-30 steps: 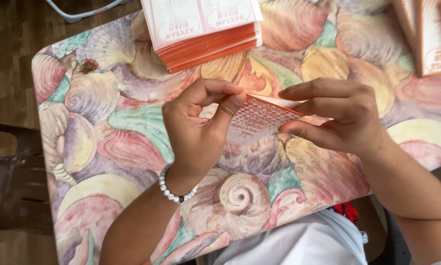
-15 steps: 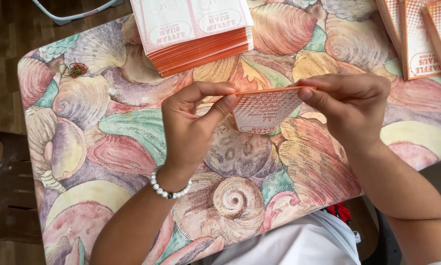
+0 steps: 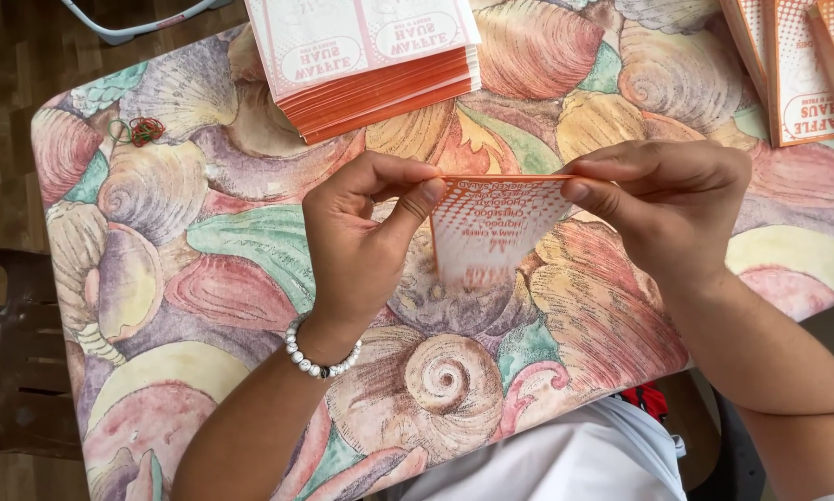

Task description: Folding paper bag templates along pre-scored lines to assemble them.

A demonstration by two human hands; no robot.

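Both hands hold one orange-and-white printed paper sleeve (image 3: 493,232) above the shell-patterned tablecloth (image 3: 250,250). My left hand (image 3: 366,237), with a white bead bracelet on its wrist, pinches the sleeve's left top corner between thumb and fingers. My right hand (image 3: 667,209) pinches the right top corner. The sleeve hangs down from the fingers, narrowing to a point at the bottom, its top edge held level.
A thick stack of flat orange-and-white paper sleeves (image 3: 370,56) lies at the table's far edge. More sleeves (image 3: 793,65) lie at the far right. Red and green rubber bands (image 3: 138,130) rest at the far left. A dark chair (image 3: 13,353) stands left of the table.
The sleeve has been lifted from lying nearly flat to hanging upright from both hands, and the hands have drawn apart along its top edge.
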